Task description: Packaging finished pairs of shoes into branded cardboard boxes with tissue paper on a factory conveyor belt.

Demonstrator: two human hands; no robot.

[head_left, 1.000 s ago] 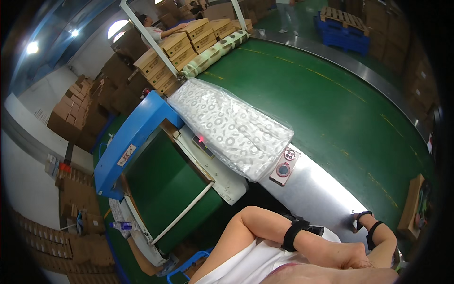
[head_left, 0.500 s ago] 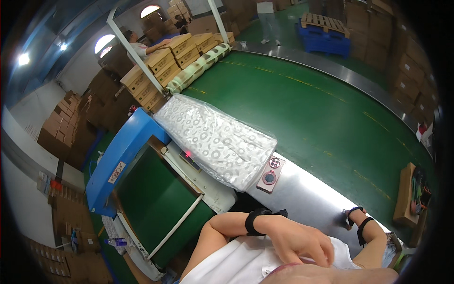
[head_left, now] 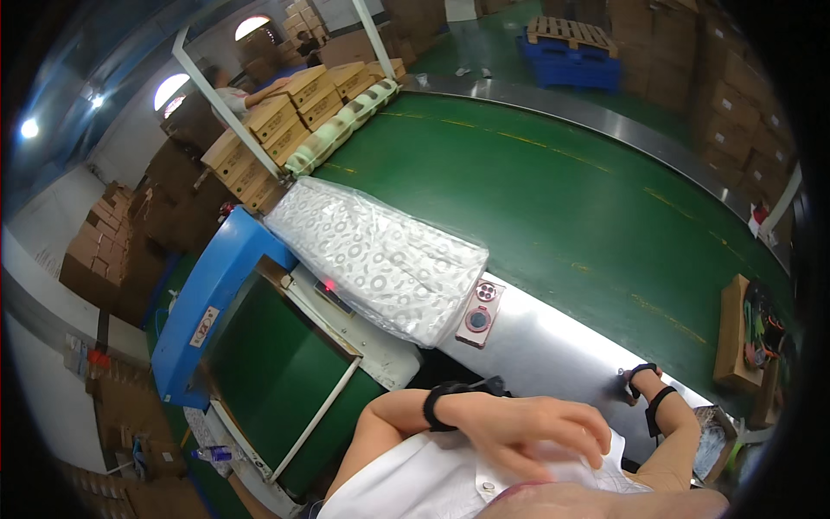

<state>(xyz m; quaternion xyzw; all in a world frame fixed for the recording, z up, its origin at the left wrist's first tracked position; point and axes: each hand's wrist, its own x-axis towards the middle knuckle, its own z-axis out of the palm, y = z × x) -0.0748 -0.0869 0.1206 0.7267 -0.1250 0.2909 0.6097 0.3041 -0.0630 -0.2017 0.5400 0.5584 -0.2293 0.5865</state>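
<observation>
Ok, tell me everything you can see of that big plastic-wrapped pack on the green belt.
The plastic-wrapped pack is a long, soft-looking block in clear film printed with grey rings, apparently holding white rolls. It lies flat and slantwise on the green conveyor belt, its near end beside the blue-framed machine and close to a small pink control panel on the metal edge. The film looks sealed and crinkled. Neither hand touches it.

left hand [head_left: 527, 430] open across chest, right hand [head_left: 629, 387] barely visible
</observation>
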